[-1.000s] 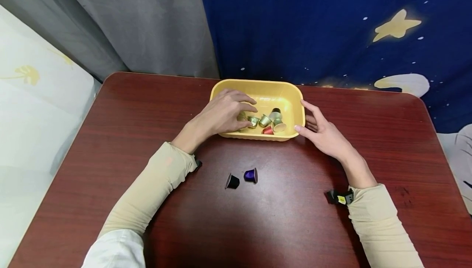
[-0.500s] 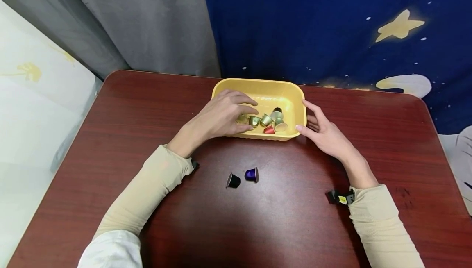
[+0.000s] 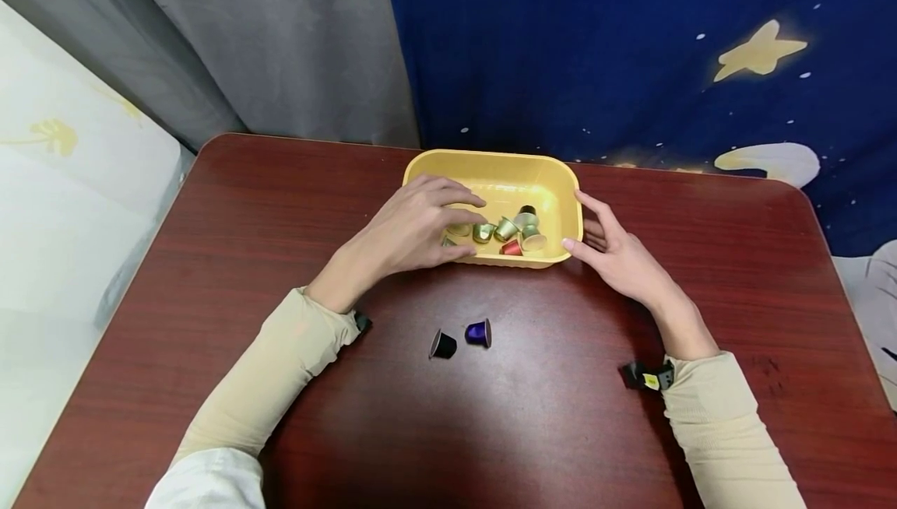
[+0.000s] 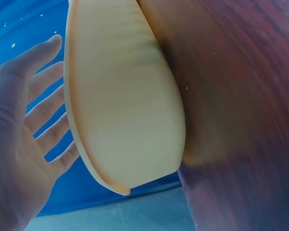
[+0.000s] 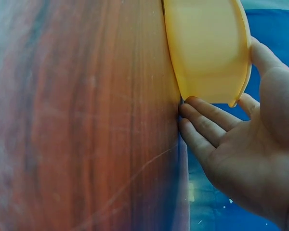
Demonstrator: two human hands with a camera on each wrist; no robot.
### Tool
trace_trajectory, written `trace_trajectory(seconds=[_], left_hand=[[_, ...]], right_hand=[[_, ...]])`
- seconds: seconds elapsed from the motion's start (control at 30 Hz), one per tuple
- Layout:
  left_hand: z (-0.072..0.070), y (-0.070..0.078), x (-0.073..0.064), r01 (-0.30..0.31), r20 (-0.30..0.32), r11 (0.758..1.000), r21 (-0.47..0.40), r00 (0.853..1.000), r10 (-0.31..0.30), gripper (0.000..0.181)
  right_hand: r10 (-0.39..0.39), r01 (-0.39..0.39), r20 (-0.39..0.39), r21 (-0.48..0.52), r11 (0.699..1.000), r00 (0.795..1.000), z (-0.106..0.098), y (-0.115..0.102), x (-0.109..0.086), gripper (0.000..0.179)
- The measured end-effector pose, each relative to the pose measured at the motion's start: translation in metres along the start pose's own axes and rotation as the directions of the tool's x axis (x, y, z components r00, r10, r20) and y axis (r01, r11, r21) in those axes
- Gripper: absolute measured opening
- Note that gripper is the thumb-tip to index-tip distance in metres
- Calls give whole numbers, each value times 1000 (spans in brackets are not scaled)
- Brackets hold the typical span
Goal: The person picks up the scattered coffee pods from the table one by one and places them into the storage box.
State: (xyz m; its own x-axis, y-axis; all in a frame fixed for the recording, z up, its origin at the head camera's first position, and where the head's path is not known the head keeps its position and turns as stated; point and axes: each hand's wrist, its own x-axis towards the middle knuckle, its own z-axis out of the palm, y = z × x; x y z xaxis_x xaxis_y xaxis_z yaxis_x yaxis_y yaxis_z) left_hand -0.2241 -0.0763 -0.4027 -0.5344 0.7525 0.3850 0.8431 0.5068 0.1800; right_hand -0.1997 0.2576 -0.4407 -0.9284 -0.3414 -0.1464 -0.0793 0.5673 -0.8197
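A yellow plastic bin (image 3: pixel 532 174) stands near the table's far edge with several coffee capsules inside, among them a red capsule (image 3: pixel 511 247) and a green capsule (image 3: pixel 483 232). Over the bin's left part reaches my left hand (image 3: pixel 420 221), fingers spread and nothing between them; it hides some of the contents. At the right end, my right hand (image 3: pixel 613 256) touches the bin with thumb and forefinger at the rim. Its other fingers lie extended by the end wall in the right wrist view. A black capsule (image 3: pixel 444 345) and a purple capsule (image 3: pixel 479 333) lie on the table in front.
The dark red wooden table (image 3: pixel 561 431) has rounded far corners. Behind it hang a grey curtain (image 3: pixel 301 42) and a blue curtain (image 3: pixel 546 50) with stars. A white patterned surface (image 3: pixel 63 205) borders the left side.
My left hand has drawn slightly back towards the near left, uncovering more capsules at the bin's left side. My right hand stays at the bin's right end. The two table capsules have not moved.
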Motion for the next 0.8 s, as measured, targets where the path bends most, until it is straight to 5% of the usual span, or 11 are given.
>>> trace_trajectory(seconds=[0.8], left_hand=[[-11, 17, -23, -37, -86, 999, -30, 996, 34, 41]], right_hand=[[-7, 7, -4, -7, 1000, 1000, 0, 2, 0, 74]])
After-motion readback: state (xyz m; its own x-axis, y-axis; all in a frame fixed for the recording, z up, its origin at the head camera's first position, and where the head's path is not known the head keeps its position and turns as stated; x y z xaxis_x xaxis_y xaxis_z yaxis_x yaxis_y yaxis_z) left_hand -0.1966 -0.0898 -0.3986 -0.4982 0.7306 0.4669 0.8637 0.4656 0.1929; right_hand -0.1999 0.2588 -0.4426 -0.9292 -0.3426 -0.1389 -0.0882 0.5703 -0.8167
